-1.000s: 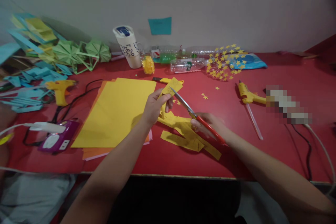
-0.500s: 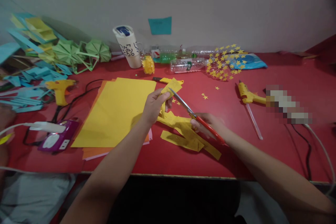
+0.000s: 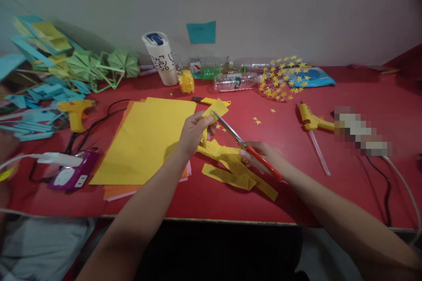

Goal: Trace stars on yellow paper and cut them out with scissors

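Observation:
Between thumb and fingers, my left hand (image 3: 195,131) pinches a small strip of yellow paper (image 3: 220,107). My right hand (image 3: 263,158) is closed round the red handles of a pair of scissors (image 3: 242,142), whose blades point up and left to the strip's near edge. Whether the blades grip the paper I cannot tell. Below the hands lie cut yellow paper scraps (image 3: 231,176). Several small yellow paper stars (image 3: 257,121) rest on the table beyond the scissors. Just behind the strip is a yellow-and-black utility knife (image 3: 201,100).
Yellow sheets (image 3: 141,140) lie stacked left of my hands. One yellow glue gun (image 3: 76,114) stands left, another glue gun (image 3: 311,119) lies right. Along the wall are a white tumbler (image 3: 161,59), plastic bottles (image 3: 235,82) and a star-covered piece (image 3: 280,80). A purple power socket (image 3: 74,171) sits front left.

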Available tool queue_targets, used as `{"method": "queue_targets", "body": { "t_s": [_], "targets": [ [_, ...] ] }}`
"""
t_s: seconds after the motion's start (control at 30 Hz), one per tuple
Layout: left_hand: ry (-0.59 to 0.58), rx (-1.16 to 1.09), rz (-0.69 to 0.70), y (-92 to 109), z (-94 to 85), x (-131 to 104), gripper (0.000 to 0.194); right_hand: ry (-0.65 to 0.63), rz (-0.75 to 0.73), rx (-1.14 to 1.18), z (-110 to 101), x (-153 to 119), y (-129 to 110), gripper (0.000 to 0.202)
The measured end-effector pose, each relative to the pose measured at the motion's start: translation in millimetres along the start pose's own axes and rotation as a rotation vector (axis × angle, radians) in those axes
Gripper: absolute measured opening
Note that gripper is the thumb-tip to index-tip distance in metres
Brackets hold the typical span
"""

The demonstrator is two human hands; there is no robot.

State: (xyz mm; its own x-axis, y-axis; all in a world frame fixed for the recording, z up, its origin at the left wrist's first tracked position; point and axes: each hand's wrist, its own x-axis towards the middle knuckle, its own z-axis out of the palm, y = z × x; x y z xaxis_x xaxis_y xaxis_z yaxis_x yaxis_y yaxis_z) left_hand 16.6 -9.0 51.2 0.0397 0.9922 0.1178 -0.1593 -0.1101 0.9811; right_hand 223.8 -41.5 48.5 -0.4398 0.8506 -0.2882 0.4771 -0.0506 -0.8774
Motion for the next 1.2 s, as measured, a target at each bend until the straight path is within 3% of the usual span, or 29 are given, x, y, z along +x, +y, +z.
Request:
{"method": "queue_targets", "body": {
  "t_s": [1.2],
  "targets": [
    [0.028,0.082,0.058,-2.7,-2.2,1.4,0.021,-0.015,0.027,0.050,-0.3,3.4,2.2,0.056]
  ]
}}
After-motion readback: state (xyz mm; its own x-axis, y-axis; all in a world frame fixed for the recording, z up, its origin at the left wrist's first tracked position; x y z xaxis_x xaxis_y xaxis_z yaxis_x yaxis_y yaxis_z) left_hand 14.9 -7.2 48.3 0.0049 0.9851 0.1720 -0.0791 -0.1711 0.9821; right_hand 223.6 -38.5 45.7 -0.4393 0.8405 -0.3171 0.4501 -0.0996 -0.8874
